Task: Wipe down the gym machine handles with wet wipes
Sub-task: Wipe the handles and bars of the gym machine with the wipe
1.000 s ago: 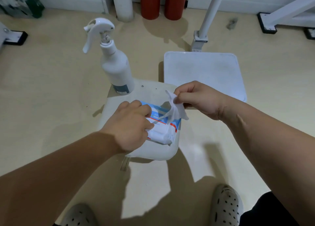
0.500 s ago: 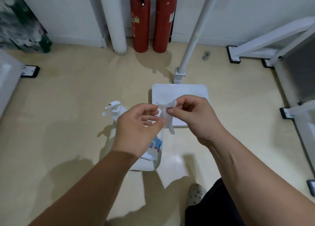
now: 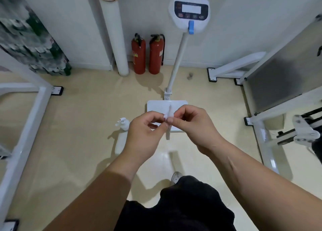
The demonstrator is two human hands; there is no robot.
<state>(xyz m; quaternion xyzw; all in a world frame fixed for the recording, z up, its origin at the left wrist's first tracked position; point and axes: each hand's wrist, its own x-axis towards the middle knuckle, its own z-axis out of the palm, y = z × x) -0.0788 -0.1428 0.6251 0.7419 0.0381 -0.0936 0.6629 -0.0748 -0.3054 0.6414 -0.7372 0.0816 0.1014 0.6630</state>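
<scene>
A thin white wet wipe (image 3: 168, 124) hangs folded between both hands at the centre of the view. My left hand (image 3: 145, 135) pinches it with thumb and fingertips from the left. My right hand (image 3: 193, 126) pinches the same wipe from the right, fingers curled. Far below on the floor stands a white spray bottle (image 3: 123, 124) on a small white stool (image 3: 120, 143), mostly hidden by my left hand. The wipe pack is hidden. A gym machine's metal parts (image 3: 303, 133) show at the right edge.
A white standing scale has its platform (image 3: 156, 105) behind my hands and its display head (image 3: 191, 12) on a pole. Two red fire extinguishers (image 3: 148, 54) stand by the wall beside a white pipe (image 3: 115, 32). White machine frames (image 3: 27, 119) flank both sides.
I have stood up, so the floor, stool and bottle look much farther away. My left hand left the wipe pack and now pinches the pulled-out wipe together with my right hand.
</scene>
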